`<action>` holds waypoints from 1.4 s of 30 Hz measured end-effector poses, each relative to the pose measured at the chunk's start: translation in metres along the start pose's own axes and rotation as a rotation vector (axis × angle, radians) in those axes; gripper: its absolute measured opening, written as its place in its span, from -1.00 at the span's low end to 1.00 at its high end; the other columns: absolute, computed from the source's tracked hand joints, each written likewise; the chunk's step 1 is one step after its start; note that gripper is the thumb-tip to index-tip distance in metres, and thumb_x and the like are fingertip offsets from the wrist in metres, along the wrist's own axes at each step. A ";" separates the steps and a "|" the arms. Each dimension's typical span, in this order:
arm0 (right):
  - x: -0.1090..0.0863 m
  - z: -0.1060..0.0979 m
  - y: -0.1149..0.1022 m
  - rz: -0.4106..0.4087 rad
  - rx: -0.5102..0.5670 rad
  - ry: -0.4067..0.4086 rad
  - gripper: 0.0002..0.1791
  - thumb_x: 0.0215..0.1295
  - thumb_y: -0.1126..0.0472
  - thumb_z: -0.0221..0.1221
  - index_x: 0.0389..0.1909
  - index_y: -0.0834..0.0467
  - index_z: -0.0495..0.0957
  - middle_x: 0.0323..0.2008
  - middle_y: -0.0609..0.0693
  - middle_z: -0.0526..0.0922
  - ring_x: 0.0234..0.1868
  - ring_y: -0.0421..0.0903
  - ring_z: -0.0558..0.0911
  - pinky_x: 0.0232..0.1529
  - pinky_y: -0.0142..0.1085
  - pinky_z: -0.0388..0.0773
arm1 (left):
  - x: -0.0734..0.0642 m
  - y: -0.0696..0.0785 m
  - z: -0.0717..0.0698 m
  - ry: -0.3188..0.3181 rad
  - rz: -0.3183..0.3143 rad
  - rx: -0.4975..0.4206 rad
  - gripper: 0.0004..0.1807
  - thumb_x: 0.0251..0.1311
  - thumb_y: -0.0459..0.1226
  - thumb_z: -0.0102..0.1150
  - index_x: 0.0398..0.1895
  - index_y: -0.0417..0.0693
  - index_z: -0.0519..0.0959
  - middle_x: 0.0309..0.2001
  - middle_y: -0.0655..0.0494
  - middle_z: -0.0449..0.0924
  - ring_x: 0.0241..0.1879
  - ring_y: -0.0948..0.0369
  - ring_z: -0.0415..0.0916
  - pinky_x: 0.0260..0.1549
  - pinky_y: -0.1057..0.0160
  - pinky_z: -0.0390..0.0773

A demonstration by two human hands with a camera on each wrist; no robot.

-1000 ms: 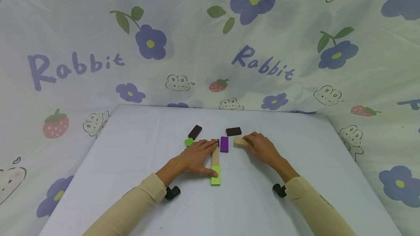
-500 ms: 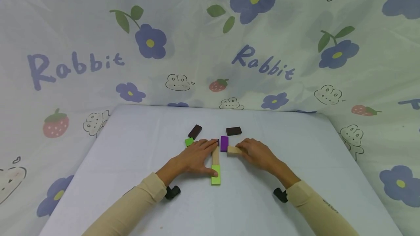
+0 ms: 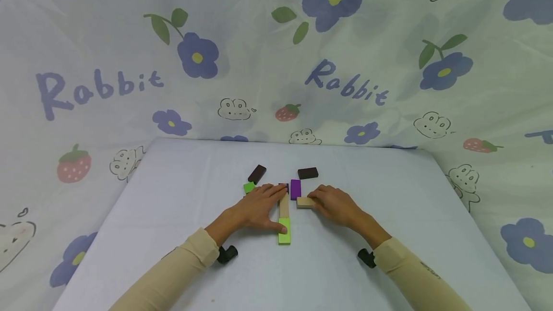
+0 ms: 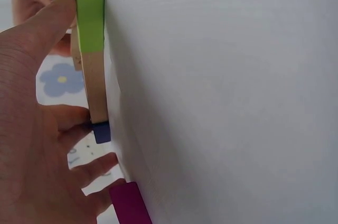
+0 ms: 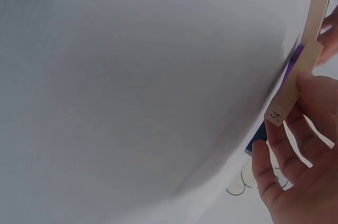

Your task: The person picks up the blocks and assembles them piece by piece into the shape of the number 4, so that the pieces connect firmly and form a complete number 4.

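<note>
head view: on the white surface [image 3: 302,277], the left hand [image 3: 259,207] lies spread across a row, its thumb on a lime-green rectangular block [image 3: 284,239] beyond which runs a pale wooden block [image 3: 283,206], probably to steady them. the right hand [image 3: 339,205] pinches a second pale wooden block [image 3: 304,202] near a purple rectangular block [image 3: 295,189].

left wrist view: a small-looking dark blue block [image 4: 102,133] ends the row; a magenta block [image 4: 130,203] is by the outer fingers.

right wrist view: thumb and fingers pinch the second wooden block partway along, perhaps for easy steering.
</note>
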State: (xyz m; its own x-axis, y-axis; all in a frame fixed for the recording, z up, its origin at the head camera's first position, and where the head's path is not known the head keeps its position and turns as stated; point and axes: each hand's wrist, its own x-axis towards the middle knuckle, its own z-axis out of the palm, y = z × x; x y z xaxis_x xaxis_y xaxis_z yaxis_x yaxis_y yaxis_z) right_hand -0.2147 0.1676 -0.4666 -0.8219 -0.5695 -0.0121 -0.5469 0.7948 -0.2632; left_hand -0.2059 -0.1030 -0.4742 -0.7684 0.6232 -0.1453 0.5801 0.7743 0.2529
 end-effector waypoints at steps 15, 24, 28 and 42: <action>0.010 0.009 0.004 0.039 -0.045 0.025 -0.66 0.38 0.13 0.31 0.12 0.12 0.65 0.00 -0.01 0.66 -0.03 -0.06 0.64 0.02 -0.14 0.63 | 0.001 -0.001 0.001 -0.006 -0.009 -0.002 0.24 -0.03 0.52 0.16 0.62 0.03 0.10 0.61 0.14 0.00 0.53 -0.02 0.04 0.45 -0.13 0.09; 0.016 0.008 0.008 0.035 -0.051 0.039 -0.66 0.39 0.13 0.30 0.13 0.11 0.65 -0.03 -0.02 0.67 -0.05 -0.07 0.64 0.02 -0.16 0.63 | 0.001 0.000 0.000 0.005 0.002 -0.008 0.24 -0.02 0.50 0.17 0.61 0.00 0.11 0.60 0.12 0.01 0.51 -0.05 0.06 0.44 -0.15 0.12; 0.019 0.008 0.010 0.029 -0.038 0.059 -0.67 0.39 0.16 0.30 0.12 0.14 0.65 -0.08 -0.02 0.66 -0.11 -0.08 0.63 -0.03 -0.16 0.64 | 0.000 0.000 -0.001 0.009 0.007 -0.014 0.23 -0.01 0.50 0.17 0.61 -0.01 0.12 0.60 0.10 0.03 0.51 -0.05 0.06 0.44 -0.15 0.12; 0.031 0.009 0.008 0.043 -0.028 0.061 -0.66 0.40 0.14 0.29 0.14 0.14 0.65 -0.10 -0.02 0.64 -0.10 -0.08 0.62 -0.03 -0.17 0.63 | -0.002 0.000 -0.002 -0.005 0.006 -0.005 0.24 -0.02 0.51 0.16 0.61 -0.01 0.11 0.60 0.11 0.03 0.52 -0.03 0.05 0.45 -0.12 0.11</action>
State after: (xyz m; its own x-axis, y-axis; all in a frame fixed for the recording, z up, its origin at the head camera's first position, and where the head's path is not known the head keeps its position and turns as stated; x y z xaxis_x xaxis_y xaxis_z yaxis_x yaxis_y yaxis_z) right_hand -0.2433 0.1544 -0.4779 -0.8525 -0.5215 0.0363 -0.5144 0.8243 -0.2365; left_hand -0.2049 -0.1039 -0.4721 -0.7636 0.6283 -0.1486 0.5833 0.7700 0.2586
